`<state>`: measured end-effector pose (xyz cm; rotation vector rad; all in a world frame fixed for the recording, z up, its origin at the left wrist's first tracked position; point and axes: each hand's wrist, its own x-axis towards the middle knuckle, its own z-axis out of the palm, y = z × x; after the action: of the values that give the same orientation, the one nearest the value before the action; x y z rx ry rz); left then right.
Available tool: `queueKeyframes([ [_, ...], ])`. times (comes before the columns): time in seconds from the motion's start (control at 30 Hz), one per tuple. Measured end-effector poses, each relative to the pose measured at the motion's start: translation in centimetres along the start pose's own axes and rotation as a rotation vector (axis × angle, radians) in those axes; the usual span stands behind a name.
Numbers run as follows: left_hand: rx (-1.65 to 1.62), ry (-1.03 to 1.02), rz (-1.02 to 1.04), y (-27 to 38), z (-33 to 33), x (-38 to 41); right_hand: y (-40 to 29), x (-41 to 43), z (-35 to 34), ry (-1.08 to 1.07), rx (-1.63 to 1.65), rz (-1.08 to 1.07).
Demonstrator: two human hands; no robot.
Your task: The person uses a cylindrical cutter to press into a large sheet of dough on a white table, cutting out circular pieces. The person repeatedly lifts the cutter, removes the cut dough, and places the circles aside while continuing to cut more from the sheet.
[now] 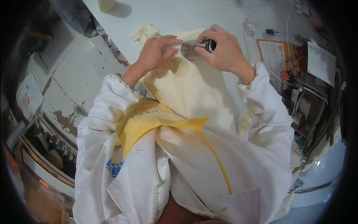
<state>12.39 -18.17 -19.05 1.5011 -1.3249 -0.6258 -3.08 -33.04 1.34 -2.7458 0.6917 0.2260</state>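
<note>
A pale cream sheet (pixel 201 95), which looks like rolled dough, lies over the white table and hangs towards my body. Gripped in my right hand (pixel 223 49) is a grey, see-through cylindrical cup (pixel 191 49) with a black end. The cup is tilted, its wide end facing left at the sheet's upper part. My left hand (pixel 159 51) rests at the sheet's left side, fingers spread and holding nothing; its fingertips come close to the cup's rim. Rounded marks (pixel 180 67) show in the sheet just below the cup. Crumpled cream scraps (pixel 145 33) lie beyond my left hand.
A pale yellow block-like object (pixel 106 5) stands on the white table (pixel 167 14) at the far left. To the right are a printed sheet (pixel 272 53), cables and a cluttered shelf (pixel 303 109). A yellow apron (pixel 151 117) covers my chest. Wooden drawers or crates (pixel 47 156) stand at lower left.
</note>
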Motion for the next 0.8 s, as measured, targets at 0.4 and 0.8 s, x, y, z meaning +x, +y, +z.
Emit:
queueKeyframes([
  [0.4, 0.022, 0.535, -0.339, 0.3, -0.1, -6.0, 0.0, 1.4, 7.7, 0.054, 0.022, 0.221],
  [0.8, -0.721, 0.004, -0.933, 2.5, 2.7, -2.9, -0.5, 1.5, 7.7, 0.082, -0.010, 0.214],
])
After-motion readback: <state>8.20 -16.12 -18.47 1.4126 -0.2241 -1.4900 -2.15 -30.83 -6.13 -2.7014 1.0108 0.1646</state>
